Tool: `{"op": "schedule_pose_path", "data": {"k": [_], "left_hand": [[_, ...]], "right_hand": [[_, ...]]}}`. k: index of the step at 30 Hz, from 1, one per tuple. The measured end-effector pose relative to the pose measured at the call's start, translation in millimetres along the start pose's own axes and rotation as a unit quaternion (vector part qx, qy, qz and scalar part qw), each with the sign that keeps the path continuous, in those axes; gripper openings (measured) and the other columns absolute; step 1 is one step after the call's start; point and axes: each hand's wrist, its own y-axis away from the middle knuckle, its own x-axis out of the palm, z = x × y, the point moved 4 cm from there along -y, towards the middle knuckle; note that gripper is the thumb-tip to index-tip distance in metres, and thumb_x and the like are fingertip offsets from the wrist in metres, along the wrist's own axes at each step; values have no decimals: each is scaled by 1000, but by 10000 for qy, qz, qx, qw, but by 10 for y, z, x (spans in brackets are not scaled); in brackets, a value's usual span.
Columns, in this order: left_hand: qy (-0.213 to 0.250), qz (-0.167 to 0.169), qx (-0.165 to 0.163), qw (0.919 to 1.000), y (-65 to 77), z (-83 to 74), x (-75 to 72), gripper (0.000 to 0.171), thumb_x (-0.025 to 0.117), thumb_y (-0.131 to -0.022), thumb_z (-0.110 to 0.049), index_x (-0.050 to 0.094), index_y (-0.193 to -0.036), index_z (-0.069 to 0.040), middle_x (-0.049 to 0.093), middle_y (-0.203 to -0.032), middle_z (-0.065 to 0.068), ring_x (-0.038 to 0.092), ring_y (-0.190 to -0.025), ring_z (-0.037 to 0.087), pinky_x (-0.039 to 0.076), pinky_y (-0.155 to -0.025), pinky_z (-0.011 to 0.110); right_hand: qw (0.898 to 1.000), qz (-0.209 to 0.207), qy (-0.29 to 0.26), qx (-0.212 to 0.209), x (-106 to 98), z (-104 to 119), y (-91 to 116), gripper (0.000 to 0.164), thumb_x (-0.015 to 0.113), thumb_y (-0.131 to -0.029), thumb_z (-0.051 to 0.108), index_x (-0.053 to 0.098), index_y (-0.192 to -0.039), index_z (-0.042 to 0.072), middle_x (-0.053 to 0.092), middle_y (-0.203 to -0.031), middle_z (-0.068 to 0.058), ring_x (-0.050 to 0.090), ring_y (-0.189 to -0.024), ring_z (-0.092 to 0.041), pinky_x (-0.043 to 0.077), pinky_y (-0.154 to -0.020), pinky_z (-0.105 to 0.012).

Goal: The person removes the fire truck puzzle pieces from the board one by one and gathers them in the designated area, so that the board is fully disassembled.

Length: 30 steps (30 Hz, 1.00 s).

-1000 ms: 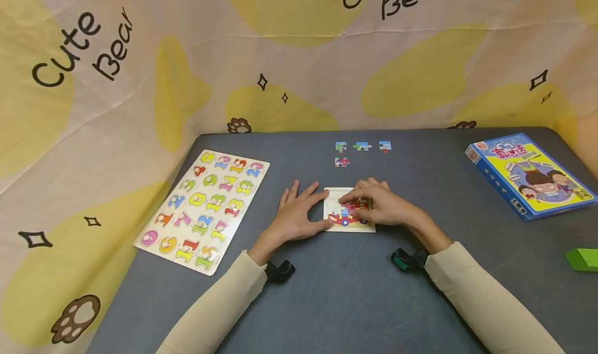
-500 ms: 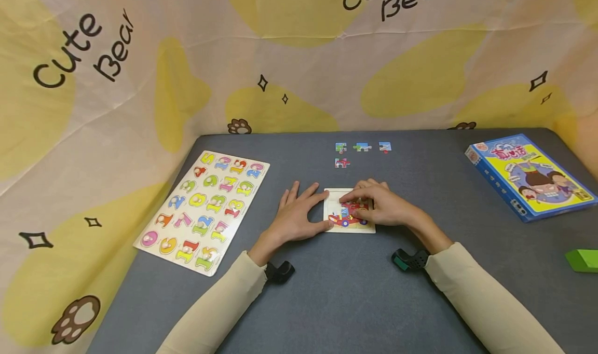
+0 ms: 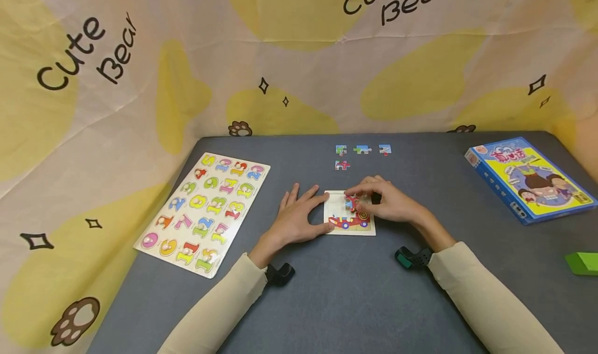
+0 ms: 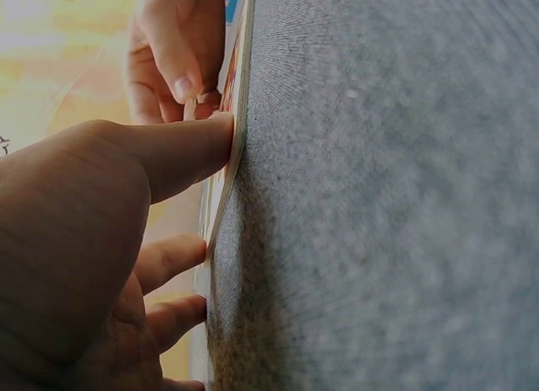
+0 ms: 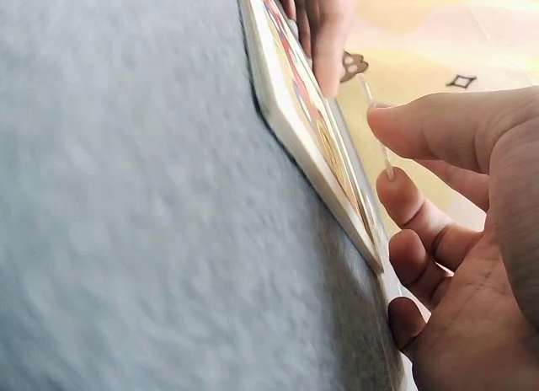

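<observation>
A small jigsaw board in a pale frame lies on the grey table, with a red vehicle picture partly filled in along its lower half. My left hand rests at its left side, fingers spread and straight, thumb and index fingertip touching the frame. Between thumb and finger, my right hand pinches a jigsaw piece with blue and red print. In the right wrist view that piece shows edge-on, raised off the board.
Loose jigsaw pieces lie in two rows beyond the board. A number puzzle board lies to the left. At right are a blue and yellow box and a green block. A printed cloth hangs behind.
My right hand has lifted a piece out of the vehicle picture and drawn it slightly up, leaving a pale gap in the board. The left hand stays in place.
</observation>
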Motion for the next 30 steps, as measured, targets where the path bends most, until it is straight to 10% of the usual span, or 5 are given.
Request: {"op": "schedule_pose_path", "data": {"k": [30], "left_hand": [[43,57,3,10000,4,16,7,76,71,-88,-52,45,-156,-28,28,-169,3,-1,-159,43,-1,-126,62]], "right_hand": [[9927,-600,669,804,-404,-479,-344,35,70,-95,12,69,-130,11,65,-109,-14,47,-92,-27,23,-83,-42]]}}
